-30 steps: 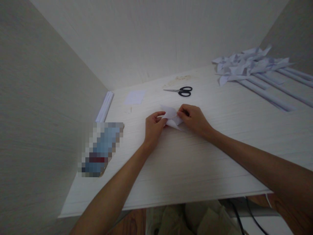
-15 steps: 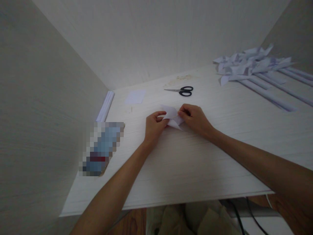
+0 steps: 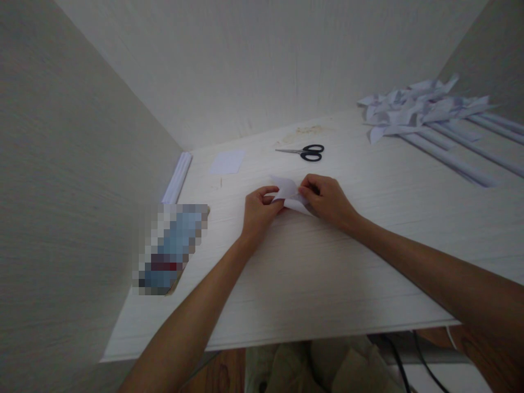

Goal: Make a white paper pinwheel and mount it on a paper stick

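Observation:
A white paper pinwheel head [image 3: 286, 188] with curled blades is held between both hands just above the table. My left hand [image 3: 260, 212] grips its left side, thumb and fingers closed on the paper. From the right, my right hand [image 3: 325, 199] pinches the paper near its middle; whatever lies between those fingertips is too small to make out. Beyond the hands lies a pair of scissors [image 3: 308, 153] with black handles, blades pointing left. A flat square of white paper [image 3: 227, 162] rests to the left of them.
Several finished paper pinwheels [image 3: 426, 112] with rolled paper sticks are piled at the back right. Rolled paper sticks [image 3: 177, 177] lie along the left wall. A blurred phone-like object [image 3: 174, 248] is at the left. Small brownish scraps [image 3: 309, 131] lie behind the scissors.
The pinwheel's lower blade has swung up and to the right, closer under my right hand. Both hands keep nearly the same place.

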The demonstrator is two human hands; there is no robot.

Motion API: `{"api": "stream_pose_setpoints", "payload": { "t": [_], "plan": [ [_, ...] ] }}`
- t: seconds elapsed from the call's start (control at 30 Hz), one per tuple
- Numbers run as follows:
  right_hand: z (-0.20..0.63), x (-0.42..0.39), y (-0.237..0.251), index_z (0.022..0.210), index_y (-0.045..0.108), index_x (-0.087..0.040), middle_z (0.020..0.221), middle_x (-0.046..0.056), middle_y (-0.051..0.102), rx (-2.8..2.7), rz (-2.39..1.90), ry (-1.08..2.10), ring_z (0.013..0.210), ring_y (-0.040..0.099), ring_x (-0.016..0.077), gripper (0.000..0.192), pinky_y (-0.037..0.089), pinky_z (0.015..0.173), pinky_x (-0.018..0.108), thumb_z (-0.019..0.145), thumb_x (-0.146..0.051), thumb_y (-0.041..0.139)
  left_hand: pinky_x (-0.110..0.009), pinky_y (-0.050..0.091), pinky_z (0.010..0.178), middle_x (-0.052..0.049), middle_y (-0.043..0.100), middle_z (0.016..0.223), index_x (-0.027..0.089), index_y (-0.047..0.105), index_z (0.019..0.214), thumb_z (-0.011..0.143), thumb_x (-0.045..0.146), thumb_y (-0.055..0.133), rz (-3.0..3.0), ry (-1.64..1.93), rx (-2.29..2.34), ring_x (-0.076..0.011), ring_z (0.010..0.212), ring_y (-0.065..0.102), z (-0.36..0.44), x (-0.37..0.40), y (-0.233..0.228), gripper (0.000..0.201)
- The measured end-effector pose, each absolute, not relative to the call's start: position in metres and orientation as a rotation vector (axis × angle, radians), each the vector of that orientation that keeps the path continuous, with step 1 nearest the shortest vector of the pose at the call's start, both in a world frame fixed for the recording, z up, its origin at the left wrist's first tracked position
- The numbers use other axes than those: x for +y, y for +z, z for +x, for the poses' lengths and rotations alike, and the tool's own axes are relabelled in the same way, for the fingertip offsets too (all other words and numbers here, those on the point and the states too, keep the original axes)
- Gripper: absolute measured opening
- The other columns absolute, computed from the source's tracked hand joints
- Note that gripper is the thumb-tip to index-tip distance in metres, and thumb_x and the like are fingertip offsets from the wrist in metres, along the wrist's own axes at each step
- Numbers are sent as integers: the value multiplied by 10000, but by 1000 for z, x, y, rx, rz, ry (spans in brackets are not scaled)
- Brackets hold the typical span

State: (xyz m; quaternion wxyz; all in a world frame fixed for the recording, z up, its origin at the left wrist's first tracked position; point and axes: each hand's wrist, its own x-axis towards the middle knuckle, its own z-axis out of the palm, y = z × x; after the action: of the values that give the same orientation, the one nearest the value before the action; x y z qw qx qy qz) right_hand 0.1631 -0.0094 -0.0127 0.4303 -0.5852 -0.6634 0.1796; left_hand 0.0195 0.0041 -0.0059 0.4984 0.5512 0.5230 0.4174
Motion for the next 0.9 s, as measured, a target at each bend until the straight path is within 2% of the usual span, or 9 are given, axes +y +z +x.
{"api": "stream_pose_setpoints", "payload": {
  "t": [0.47,0.9],
  "plan": [
    [162,-13,-11,574,487,-159,506,-25,471,-1696,-1434,428,475,394,90,126,287,485,220,697,-143,463,-205,411,466,-12,620,580,120,569,838,549,127,573,1415,1022,1278,-101,476,544,19,5,-10,289],
    [162,-14,-13,604,506,-156,521,-10,500,-1743,-1446,344,474,405,95,119,273,481,224,715,-167,464,-198,412,501,2,618,660,171,412,906,574,125,558,1543,1045,1195,-104,545,568,18,4,-10,365]
  ]
}}
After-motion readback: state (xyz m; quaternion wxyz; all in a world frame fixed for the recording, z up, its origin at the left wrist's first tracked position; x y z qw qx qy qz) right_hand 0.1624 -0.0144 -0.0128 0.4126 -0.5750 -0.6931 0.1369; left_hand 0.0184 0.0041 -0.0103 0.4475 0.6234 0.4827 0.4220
